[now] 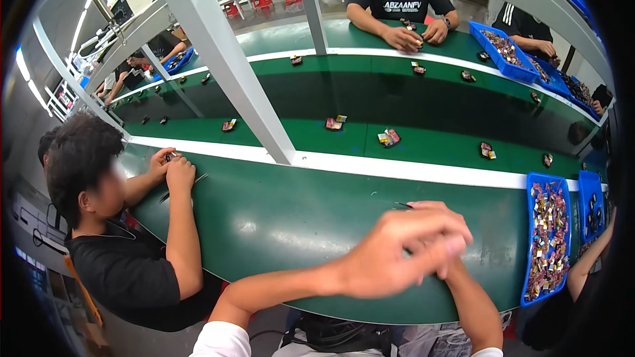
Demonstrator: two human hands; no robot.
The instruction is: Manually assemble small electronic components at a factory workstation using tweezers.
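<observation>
My left hand (393, 251) reaches across the front of my right hand, its fingers bent and smeared by motion. Behind it, my right hand (433, 209) is mostly covered, with curled fingers above the green table (297, 218). A thin dark pointed thing (403, 205) sticks out leftward at the right hand's fingers; its kind is too small to make out. Whatever lies between the two hands is hidden. Nearest on the right stands a blue tray (529, 277) full of small red, white and yellow wrapped parts (549, 238).
A white rail (397, 174) and grey post (231, 59) separate me from a green conveyor belt (357, 142) carrying small parts (389, 137). A co-worker (112, 244) sits at my left beside thin tools. Others work across the belt, near another blue tray (476, 32).
</observation>
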